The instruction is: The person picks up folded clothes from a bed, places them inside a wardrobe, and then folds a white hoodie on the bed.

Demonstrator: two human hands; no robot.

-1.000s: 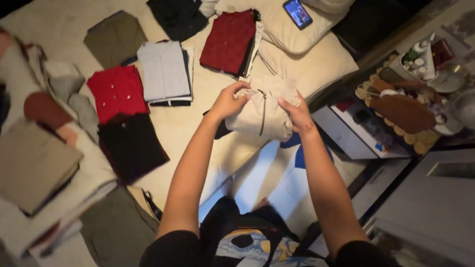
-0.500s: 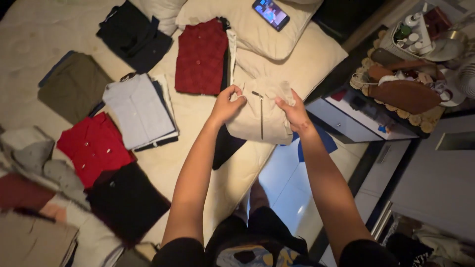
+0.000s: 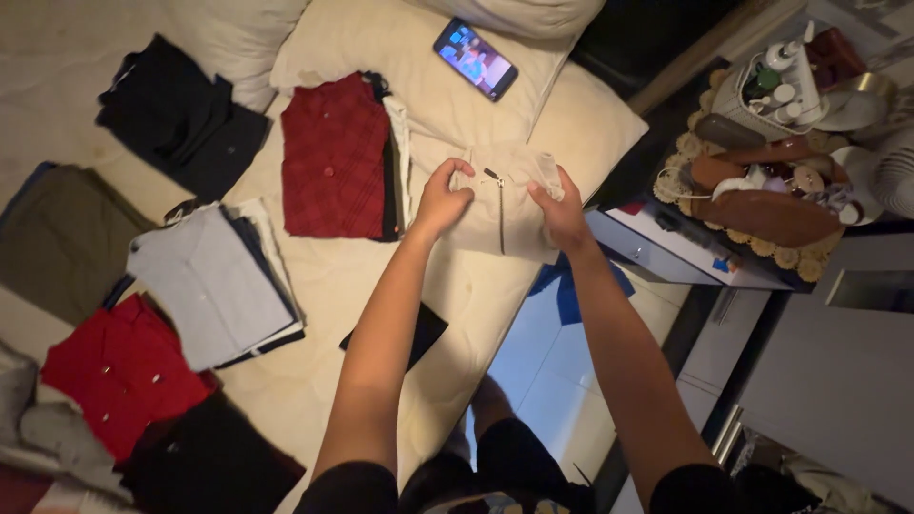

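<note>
The folded cream jacket (image 3: pixel 503 205) is pinched at its upper corners by the left hand (image 3: pixel 442 197) and right hand (image 3: pixel 562 211), upper centre of frame. Soft, light and floppy, it is best held by the edges.

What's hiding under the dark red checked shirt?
Under the dark red checked shirt lies a stack: a black garment edge and a white one peek out at its right. The rest is covered.
</note>
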